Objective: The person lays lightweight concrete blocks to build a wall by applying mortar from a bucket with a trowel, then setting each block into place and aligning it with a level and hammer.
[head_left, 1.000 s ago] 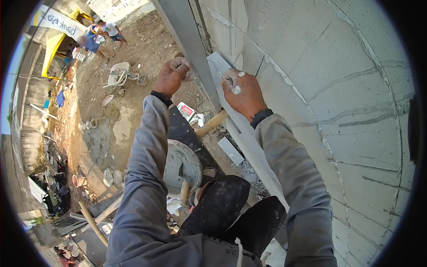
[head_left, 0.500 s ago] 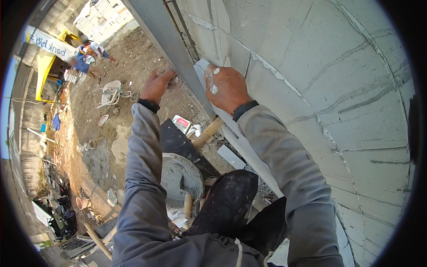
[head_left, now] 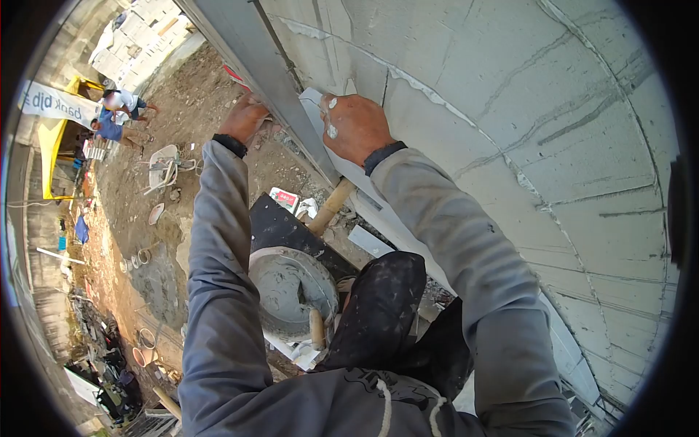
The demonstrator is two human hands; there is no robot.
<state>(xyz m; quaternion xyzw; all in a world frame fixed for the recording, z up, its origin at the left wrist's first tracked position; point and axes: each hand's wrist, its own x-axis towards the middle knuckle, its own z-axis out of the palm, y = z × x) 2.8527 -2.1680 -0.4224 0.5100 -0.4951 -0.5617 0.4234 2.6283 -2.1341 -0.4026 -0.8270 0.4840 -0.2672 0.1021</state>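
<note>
My left hand (head_left: 245, 119) is closed at the left edge of a long grey beam (head_left: 280, 91); its fingertips are partly hidden, and I cannot make out what they hold. A small red thing (head_left: 231, 73) shows just above that hand. On the beam's other side, my right hand (head_left: 357, 130), spotted with white mortar, is closed on a pale flat strip (head_left: 312, 103) beside the grey plastered wall (head_left: 466, 80). Below, between my arms, stands a round tub (head_left: 256, 255) of wet grey mortar (head_left: 280, 280). A tool's wooden handle (head_left: 317, 328) sticks out of it.
A black board (head_left: 280, 226) and a bamboo pole (head_left: 331, 207) lie under the beam. My dark-trousered knee (head_left: 389, 291) is beside the tub. On the dirt ground far below are a wheelbarrow (head_left: 164, 167) and two people (head_left: 116, 120) by a yellow canopy (head_left: 51, 153).
My view has shifted slightly, so hands, beam and wall appear further up and left. The red thing beside my left hand now shows. My right hand stays closed on the strip.
</note>
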